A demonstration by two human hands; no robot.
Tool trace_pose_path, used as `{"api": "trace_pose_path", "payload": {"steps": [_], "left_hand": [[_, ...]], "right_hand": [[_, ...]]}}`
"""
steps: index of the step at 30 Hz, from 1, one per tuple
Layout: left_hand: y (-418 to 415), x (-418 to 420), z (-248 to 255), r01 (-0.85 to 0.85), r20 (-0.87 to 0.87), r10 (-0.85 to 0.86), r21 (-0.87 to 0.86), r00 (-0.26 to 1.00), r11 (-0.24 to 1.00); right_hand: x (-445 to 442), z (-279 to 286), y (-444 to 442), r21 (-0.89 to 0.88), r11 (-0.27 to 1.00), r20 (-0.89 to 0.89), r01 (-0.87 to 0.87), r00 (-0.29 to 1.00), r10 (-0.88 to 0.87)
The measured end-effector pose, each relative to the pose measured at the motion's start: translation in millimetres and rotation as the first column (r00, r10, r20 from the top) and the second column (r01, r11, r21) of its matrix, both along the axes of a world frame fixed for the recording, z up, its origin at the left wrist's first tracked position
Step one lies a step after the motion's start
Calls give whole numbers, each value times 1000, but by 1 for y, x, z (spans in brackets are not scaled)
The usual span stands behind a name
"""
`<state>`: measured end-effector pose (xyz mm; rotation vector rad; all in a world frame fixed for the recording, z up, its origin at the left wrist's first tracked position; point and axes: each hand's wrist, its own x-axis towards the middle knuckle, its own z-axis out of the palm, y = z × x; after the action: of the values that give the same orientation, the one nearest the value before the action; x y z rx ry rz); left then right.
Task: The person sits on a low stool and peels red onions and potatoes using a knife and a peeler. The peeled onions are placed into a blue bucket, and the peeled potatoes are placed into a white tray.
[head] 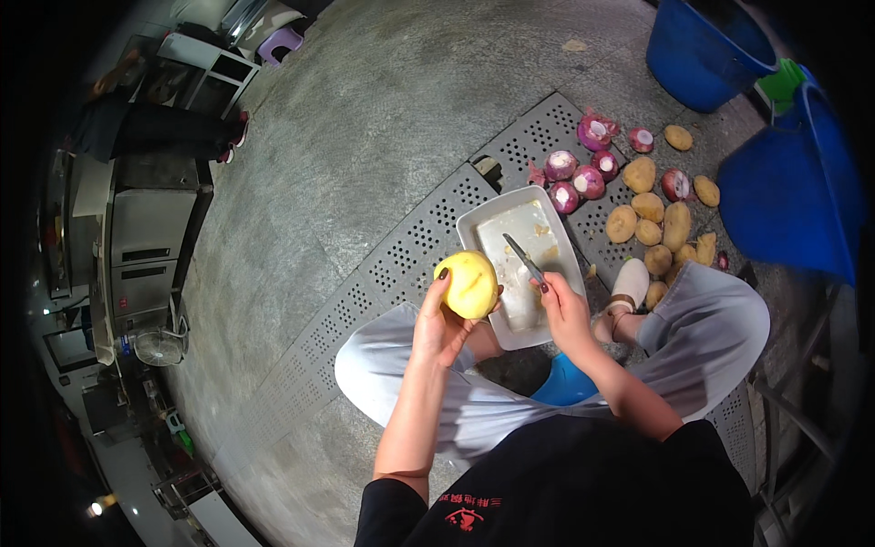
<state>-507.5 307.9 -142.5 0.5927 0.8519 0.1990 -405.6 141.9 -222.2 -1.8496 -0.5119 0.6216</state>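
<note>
My left hand [437, 325] holds a peeled yellow potato [470, 287], thumb on its near side and fingers beneath. A brownish crease marks the potato's upper face. In my right hand [567, 314] is a slim metal-bladed peeling tool [522, 254], a small knife or peeler, its tip pointing away from me and apart from the potato. Below both hands is a white rectangular tub [574, 263] with a few peel scraps [550, 253] in it. Several unpeeled potatoes [677, 225] lie on the ground to the right, beside several trimmed red onions [589, 181].
Two large blue tubs [786, 184] [704, 61] stand at the right. A perforated metal drain cover [403, 246] crosses the grey floor [328, 150]. At far left, a person in dark trousers [178, 130] stands near steel cabinets [145, 225] and a fan [158, 347]. A purple stool [280, 44] is at the back.
</note>
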Motion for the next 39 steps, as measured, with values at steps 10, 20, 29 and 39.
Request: {"api": "trace_pose_path", "payload": {"steps": [10,20,29,39], "left_hand": [[-86,-11,-25,-186,113,253,-414,961,891],[-109,-40,-41,-183,211,226,-208,951,961],[-105,-76,-59,-124,323,198,-235,926,964],[-114,-65,-46,64,407,-45,-33,912,997]], "right_hand": [[-39,68,-60,17,972,700,-233,697,155],[-35,55,-44,84,996,430,-23,903,-16],[-36,56,-54,157,976,72,-151,987,141],[-29,7,-58,-8,995,-99,-96,991,95]]}}
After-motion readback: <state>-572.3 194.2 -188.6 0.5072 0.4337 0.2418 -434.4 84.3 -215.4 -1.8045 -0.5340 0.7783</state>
